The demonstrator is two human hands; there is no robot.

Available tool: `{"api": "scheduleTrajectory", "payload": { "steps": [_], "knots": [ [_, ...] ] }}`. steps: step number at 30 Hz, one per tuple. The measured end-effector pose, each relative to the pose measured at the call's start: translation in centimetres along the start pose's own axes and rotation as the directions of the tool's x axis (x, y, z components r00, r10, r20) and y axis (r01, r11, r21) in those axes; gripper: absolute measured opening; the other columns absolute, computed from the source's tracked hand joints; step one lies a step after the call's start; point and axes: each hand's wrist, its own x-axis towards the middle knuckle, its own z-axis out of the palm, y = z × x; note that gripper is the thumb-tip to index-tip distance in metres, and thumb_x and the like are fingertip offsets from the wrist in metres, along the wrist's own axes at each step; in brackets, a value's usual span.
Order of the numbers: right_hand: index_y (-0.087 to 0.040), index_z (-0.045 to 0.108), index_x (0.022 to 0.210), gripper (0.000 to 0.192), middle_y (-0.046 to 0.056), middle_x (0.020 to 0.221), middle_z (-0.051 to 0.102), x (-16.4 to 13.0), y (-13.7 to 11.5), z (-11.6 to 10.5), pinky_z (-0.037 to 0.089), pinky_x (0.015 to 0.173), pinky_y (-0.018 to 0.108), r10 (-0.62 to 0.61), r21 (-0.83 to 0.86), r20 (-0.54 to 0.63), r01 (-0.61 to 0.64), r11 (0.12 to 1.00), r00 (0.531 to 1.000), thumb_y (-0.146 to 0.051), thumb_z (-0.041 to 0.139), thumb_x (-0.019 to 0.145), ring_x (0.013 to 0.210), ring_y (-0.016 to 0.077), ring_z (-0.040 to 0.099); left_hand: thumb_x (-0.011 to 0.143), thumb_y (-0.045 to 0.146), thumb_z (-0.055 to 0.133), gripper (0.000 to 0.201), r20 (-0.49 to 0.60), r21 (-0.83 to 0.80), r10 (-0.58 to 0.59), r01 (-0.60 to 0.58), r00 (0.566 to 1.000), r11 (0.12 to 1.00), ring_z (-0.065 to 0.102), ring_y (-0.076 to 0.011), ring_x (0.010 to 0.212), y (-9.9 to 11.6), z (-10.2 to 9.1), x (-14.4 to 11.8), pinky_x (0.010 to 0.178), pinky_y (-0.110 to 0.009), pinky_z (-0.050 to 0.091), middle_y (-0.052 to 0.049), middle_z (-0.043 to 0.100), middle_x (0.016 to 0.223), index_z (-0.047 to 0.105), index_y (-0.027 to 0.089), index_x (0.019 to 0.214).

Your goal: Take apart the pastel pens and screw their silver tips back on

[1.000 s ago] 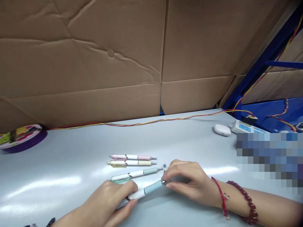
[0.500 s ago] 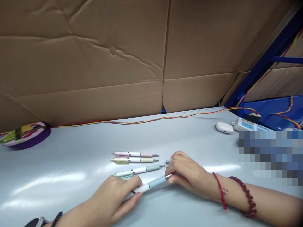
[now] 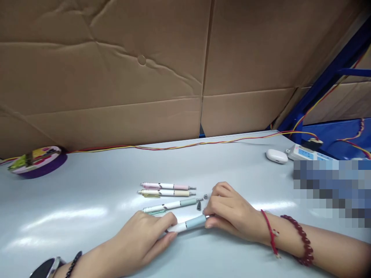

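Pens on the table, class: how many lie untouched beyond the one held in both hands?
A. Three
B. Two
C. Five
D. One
A: a pink pen, a yellow pen and a green pen lie free, while the left hand and right hand hold the blue pen.

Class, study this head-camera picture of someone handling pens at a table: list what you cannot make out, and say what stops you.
- Tip end of the blue pen: covered by the right hand.
- Its rear end: covered by the left hand.
- Small dark parts by the green pen: too small to identify.
- Patch at the right: pixelated.
- Round tin: lid print too small to read.
- Watch: cut off by the bottom edge.
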Motion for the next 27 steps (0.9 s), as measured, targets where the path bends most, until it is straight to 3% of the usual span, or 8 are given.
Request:
{"api": "scheduleTrajectory", "payload": {
  "steps": [4, 7, 9, 12, 17, 20, 23, 27],
  "knots": [
    [-0.016, 0.053, 0.073, 0.054, 0.002, 0.062, 0.056, -0.01, 0.12, 0.13, 0.033, 0.069, 0.03, -0.007, -0.008, 0.004, 0.007, 1.0, 1.0, -0.05, 0.017, 0.096, 0.065, 0.0149, 0.041, 0.096, 0.029, 0.025, 0.016, -0.009, 0.024, 0.016, -0.015, 1.0, 1.0, 0.049, -0.0148, 0.047, 0.0, 0.06, 0.02, 0.047, -0.026, 0.028, 0.005, 0.054, 0.061, 0.037, 0.023, 0.087],
    [-0.016, 0.055, 0.086, 0.046, 0.004, 0.073, 0.061, -0.03, 0.3, 0.0, 0.033, 0.071, 0.03, -0.038, 0.014, 0.002, 0.038, 0.999, 0.999, -0.05, 0.027, 0.095, 0.068, 0.015, 0.043, 0.096, 0.029, 0.024, 0.016, -0.011, 0.014, 0.001, -0.001, 1.0, 1.0, 0.051, -0.015, 0.049, 0.0, 0.08, -0.16, 0.048, -0.026, 0.028, 0.005, 0.055, 0.064, 0.037, 0.023, 0.089],
    [-0.016, 0.055, 0.083, 0.039, 0.003, 0.069, 0.06, -0.04, 0.47, -0.05, 0.033, 0.07, 0.029, -0.073, -0.011, 0.004, 0.073, 0.997, 0.997, -0.044, 0.031, 0.097, 0.066, 0.0143, 0.042, 0.096, 0.029, 0.024, 0.016, -0.006, 0.013, 0.005, -0.004, 1.0, 1.0, 0.05, -0.0149, 0.049, -0.01, 0.1, -0.24, 0.048, -0.026, 0.028, 0.005, 0.054, 0.063, 0.037, 0.023, 0.089],
    [-0.016, 0.054, 0.072, 0.046, 0.001, 0.059, 0.055, 0.01, 0.66, -0.06, 0.032, 0.068, 0.029, -0.107, -0.045, 0.022, 0.108, 0.993, 0.994, -0.039, 0.025, 0.098, 0.064, 0.0144, 0.039, 0.096, 0.03, 0.025, 0.017, -0.003, 0.022, 0.026, -0.026, 1.0, 0.999, 0.047, -0.0145, 0.046, -0.02, 0.12, -0.22, 0.046, -0.026, 0.026, 0.005, 0.053, 0.06, 0.037, 0.023, 0.086],
    [-0.015, 0.058, 0.086, 0.041, 0.004, 0.072, 0.06, 0.12, 0.72, -0.15, 0.033, 0.069, 0.03, -0.11, -0.034, 0.015, 0.11, 0.993, 0.994, -0.045, 0.031, 0.096, 0.068, 0.015, 0.042, 0.096, 0.03, 0.024, 0.018, -0.014, 0.031, 0.025, -0.025, 1.0, 0.999, 0.046, -0.0144, 0.046, -0.03, 0.02, -0.1, 0.046, -0.026, 0.025, 0.005, 0.053, 0.061, 0.036, 0.022, 0.086],
    [-0.016, 0.057, 0.08, 0.036, 0.003, 0.068, 0.059, 0.05, 0.8, -0.02, 0.033, 0.068, 0.029, -0.149, -0.059, -0.009, 0.149, 0.987, 0.989, -0.039, 0.035, 0.097, 0.066, 0.014, 0.042, 0.096, 0.03, 0.023, 0.019, -0.013, 0.03, 0.034, -0.033, 0.999, 0.999, 0.045, -0.0145, 0.046, -0.07, 0.01, -0.07, 0.046, -0.026, 0.025, 0.006, 0.052, 0.06, 0.037, 0.022, 0.086],
    [-0.017, 0.055, 0.071, 0.046, 0.001, 0.06, 0.054, 0.04, 0.88, 0.1, 0.032, 0.068, 0.029, -0.152, -0.076, 0.004, 0.152, 0.985, 0.988, -0.04, 0.026, 0.098, 0.064, 0.0143, 0.04, 0.096, 0.031, 0.023, 0.019, -0.019, 0.035, 0.037, -0.036, 0.999, 0.999, 0.045, -0.0147, 0.046, -0.11, 0.09, -0.05, 0.046, -0.026, 0.025, 0.006, 0.051, 0.059, 0.037, 0.023, 0.087],
    [-0.015, 0.056, 0.082, 0.046, 0.003, 0.066, 0.058, 0.16, 0.82, 0.04, 0.033, 0.069, 0.03, -0.153, -0.05, 0.004, 0.153, 0.987, 0.988, -0.046, 0.026, 0.097, 0.065, 0.0146, 0.041, 0.097, 0.03, 0.022, 0.019, -0.02, 0.035, 0.041, -0.04, 0.999, 0.999, 0.045, -0.0148, 0.047, -0.03, 0.06, -0.03, 0.047, -0.027, 0.026, 0.006, 0.052, 0.06, 0.037, 0.023, 0.087]
  ]
}}
